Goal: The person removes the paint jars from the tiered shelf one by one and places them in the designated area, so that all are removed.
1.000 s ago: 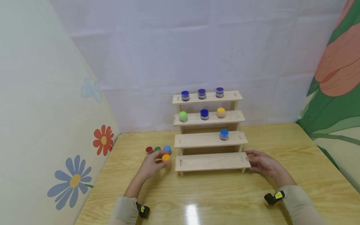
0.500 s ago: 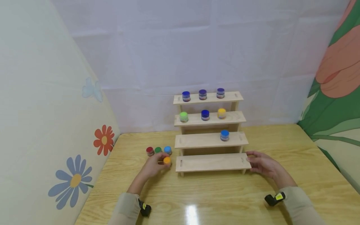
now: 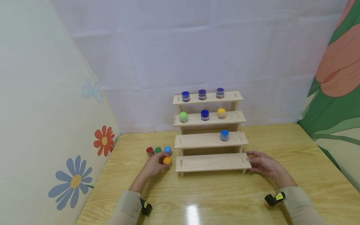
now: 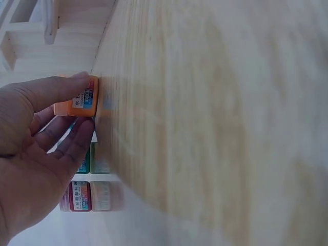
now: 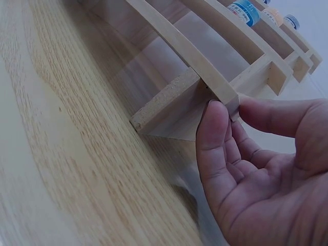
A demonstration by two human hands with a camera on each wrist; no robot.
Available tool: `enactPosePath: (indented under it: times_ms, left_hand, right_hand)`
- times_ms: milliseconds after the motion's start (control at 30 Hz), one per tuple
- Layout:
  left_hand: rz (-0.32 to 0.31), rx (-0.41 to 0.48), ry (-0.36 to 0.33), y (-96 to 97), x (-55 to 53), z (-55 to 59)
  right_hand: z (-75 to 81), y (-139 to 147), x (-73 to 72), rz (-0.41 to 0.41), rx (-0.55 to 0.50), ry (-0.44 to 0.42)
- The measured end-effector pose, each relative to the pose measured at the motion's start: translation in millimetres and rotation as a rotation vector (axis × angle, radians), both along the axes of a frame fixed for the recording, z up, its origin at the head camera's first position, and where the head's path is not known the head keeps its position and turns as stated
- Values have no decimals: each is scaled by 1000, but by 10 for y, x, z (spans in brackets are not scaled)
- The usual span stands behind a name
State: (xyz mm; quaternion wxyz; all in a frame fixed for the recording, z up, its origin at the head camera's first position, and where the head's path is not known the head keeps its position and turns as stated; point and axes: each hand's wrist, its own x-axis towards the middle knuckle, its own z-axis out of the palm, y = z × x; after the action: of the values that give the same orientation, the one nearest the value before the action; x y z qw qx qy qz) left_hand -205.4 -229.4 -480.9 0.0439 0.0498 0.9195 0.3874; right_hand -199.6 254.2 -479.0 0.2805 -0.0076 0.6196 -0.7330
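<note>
On the orange jar [image 3: 167, 160], "水" label [image 4: 83, 99]

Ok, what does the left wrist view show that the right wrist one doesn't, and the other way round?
Left wrist only: the left hand holding an orange jar, plus a red jar and a green jar.
Right wrist only: the right hand gripping the lowest shelf at its end, and a blue jar.
Both: parts of the wooden rack and the tabletop.

The wood-grain table [image 3: 219, 193] looks glossy, the wooden rack [image 3: 212, 162] matt, the jars [image 3: 167, 160] plastic.
</note>
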Motion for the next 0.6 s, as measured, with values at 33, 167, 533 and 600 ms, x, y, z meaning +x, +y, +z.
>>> enactPosePath:
  times_ms: [33,167,533,600]
  left_hand:
    - [2,-3,2,2,2,5]
    - [2,0,-3,3,16,57]
    - [-16,10,42,53,75,437]
    - [-24,14,58,81,76,488]
  right_hand:
    - [0,2,0,1,-2,0]
    - [3,5,-1,4,-9,-1]
    - [-6,10,-9,8,-13,-4]
    - [-8,9,-9,8,-14,-3]
